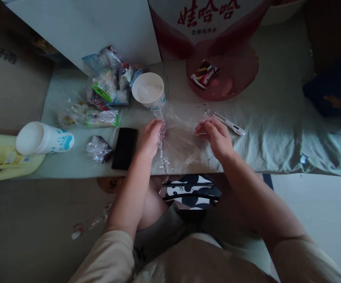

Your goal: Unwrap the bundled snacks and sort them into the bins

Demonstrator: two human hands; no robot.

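Note:
A thin clear plastic bag (180,141) is spread between my two hands above the pale green cloth. My left hand (151,138) is closed on its gathered left edge, which hangs in crinkled folds. On the opposite side my right hand (217,136) has its fingers curled in a pinch at the bag's right edge. Right behind that hand lies a white utility knife (228,123). A white paper cup (148,92) with blue print stands just beyond my left hand, something whitish inside. Left of my left forearm lies a black phone (125,149).
Several wrapped snacks (107,84) are heaped at back left. A stack of paper cups (45,138) lies on its side at far left, near a crumpled wrapper (99,149). A pink bowl (238,84) holding a snack packet (205,74) stands before a red-and-white carton (208,23).

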